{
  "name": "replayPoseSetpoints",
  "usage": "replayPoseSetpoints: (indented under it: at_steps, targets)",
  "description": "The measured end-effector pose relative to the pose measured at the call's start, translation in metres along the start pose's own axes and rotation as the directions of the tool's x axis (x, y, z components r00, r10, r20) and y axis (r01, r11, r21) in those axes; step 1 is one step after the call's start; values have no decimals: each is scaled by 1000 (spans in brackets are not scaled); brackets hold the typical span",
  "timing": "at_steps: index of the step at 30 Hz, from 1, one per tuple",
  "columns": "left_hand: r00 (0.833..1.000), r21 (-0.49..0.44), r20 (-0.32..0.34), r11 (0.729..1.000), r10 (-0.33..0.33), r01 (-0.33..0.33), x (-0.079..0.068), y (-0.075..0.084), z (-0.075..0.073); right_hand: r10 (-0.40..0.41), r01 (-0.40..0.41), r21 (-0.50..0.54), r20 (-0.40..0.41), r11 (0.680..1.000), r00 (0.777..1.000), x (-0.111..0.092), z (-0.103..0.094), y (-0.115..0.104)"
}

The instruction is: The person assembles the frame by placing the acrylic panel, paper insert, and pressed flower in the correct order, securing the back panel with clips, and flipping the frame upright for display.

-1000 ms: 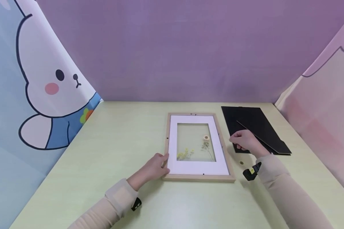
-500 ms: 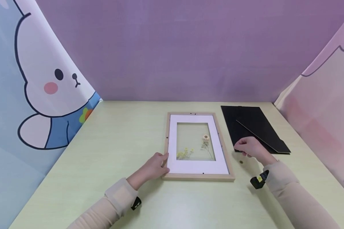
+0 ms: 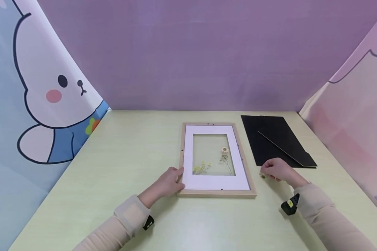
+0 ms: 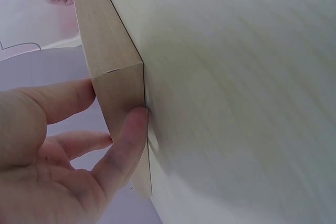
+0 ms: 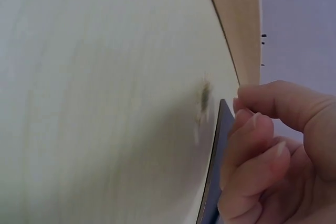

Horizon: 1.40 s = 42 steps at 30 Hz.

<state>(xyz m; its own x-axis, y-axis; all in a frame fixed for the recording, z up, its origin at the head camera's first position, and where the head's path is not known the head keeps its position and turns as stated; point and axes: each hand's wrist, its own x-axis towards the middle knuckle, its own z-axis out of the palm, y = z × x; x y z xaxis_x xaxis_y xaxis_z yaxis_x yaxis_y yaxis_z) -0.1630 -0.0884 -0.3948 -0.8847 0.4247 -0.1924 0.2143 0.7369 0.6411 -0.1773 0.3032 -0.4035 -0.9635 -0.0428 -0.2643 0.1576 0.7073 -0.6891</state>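
Note:
A wooden picture frame [image 3: 220, 194] with a white mat lies on the table. A daisy-like dried flower [image 3: 224, 150] and yellow sprigs [image 3: 202, 167] show in its window. My left hand [image 3: 169, 182] grips the frame's lower left side; in the left wrist view, thumb and fingers press the wooden edge [image 4: 116, 40]. To the right of the frame, my right hand [image 3: 279, 170] has curled fingers, with thumb and forefinger close together and nothing visible between them. Right by its fingertips, a small pale flower head [image 3: 263, 176] with a dark centre lies on the table, blurred in the right wrist view.
Behind my right hand a black backing board [image 3: 260, 129] lies flat, with a flap [image 3: 284, 148] slanting up from it. A purple wall [image 3: 188, 59] closes off the table [image 3: 138, 143] at the back. Printed panels stand at both sides.
My right hand has moved down toward me, from over the black board's near left corner to the small flower head. My left hand keeps its grip on the frame.

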Motion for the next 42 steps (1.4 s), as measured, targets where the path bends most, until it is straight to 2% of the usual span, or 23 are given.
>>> replayPoseSetpoints:
  at_steps: [13, 19, 26, 31, 38, 42]
  targets:
    - [1000, 0, 3, 1000, 18, -18, -1, 0, 0, -21, 24, -97, 24, 995, 999, -4, -2, 8]
    - [1000, -3, 4, 1000, 9, -9, 1, -1, 1, -41, 43, -106, 18, 993, 999, -3, 0, 10]
    - [1000, -12, 7, 1000, -10, 10, 0, -1, 1, -34, 38, -82, 57, 996, 998, -4, -2, 9]
    - [1000, -2, 2, 1000, -1, 1, 0, -1, 1, -35, 38, -58, 56, 998, 998, -7, -4, 10]
    - [1000, 10, 2, 1000, 9, -9, 1, -1, 1, -86, 88, -66, 44, 994, 995, -7, -2, 10]
    - [1000, 6, 3, 1000, 7, -7, 0, -1, 1, -73, 77, -82, 59, 994, 996, -7, -1, 10]
